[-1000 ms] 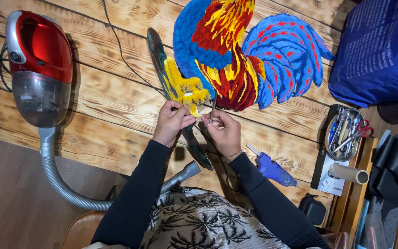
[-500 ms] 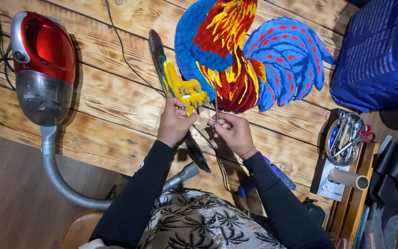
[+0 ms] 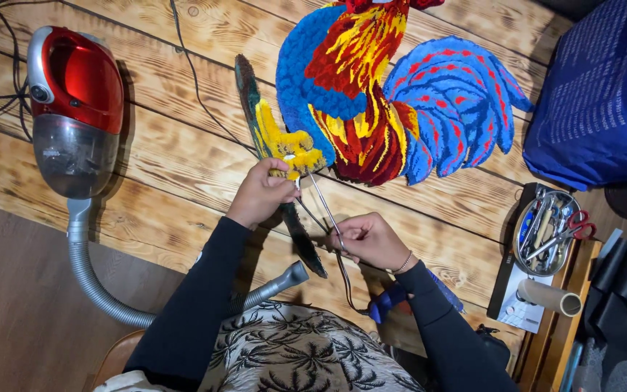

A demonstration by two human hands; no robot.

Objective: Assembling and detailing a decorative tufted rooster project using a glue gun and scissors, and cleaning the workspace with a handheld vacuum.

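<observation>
A tufted rooster-shaped rug (image 3: pixel 371 101) in blue, red and yellow lies on the wooden table (image 3: pixel 183 181). My left hand (image 3: pixel 261 192) pinches the yellow foot part (image 3: pixel 284 145) of the rug at its lower edge. My right hand (image 3: pixel 368 239) holds a thin metal tool (image 3: pixel 324 203), like long scissors or tweezers, whose tip reaches up to the yellow foot. A dark green strip (image 3: pixel 295 232) of the rug runs down between my hands.
A red canister vacuum (image 3: pixel 74 101) with a grey hose (image 3: pixel 103 290) sits at left, cables behind it. A blue-handled tool (image 3: pixel 390 299) lies under my right forearm. At right are a metal tray of scissors (image 3: pixel 551 229), a cardboard tube (image 3: pixel 549 296) and a blue bag (image 3: pixel 604 94).
My right hand has drawn back down and to the right, away from the left hand, with the thin metal tool now stretched between it and the yellow foot. The left hand stays put.
</observation>
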